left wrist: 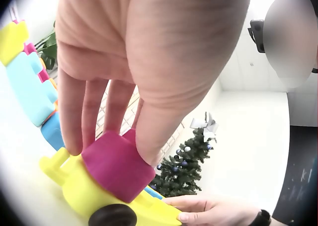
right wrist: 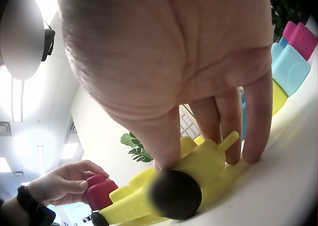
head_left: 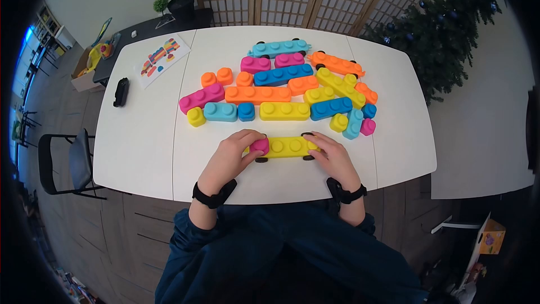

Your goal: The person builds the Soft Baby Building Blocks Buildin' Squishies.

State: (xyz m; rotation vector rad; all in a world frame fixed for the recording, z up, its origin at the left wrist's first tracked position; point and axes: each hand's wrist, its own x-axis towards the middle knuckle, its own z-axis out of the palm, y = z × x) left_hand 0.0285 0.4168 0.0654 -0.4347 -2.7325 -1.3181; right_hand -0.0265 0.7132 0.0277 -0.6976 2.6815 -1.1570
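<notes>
A yellow wheeled toy base (head_left: 289, 147) with black wheels lies lengthwise near the table's front edge. My left hand (head_left: 232, 151) pinches a small magenta block (head_left: 259, 146) at the base's left end. In the left wrist view the magenta block (left wrist: 118, 165) sits on top of the yellow base, thumb on one side and fingers on the other. My right hand (head_left: 337, 160) holds the base's right end between thumb and fingers. There the right wrist view shows a black wheel (right wrist: 176, 194) below the thumb, with the other fingertips down by the tabletop.
Behind the base, several toy blocks spread across the white table (head_left: 140, 152), among them a long yellow block (head_left: 284, 111). A light blue wheeled base (head_left: 279, 49) and an orange one (head_left: 336, 65) stand farther back. A printed picture sheet (head_left: 163, 61) and a black case (head_left: 121, 92) lie left.
</notes>
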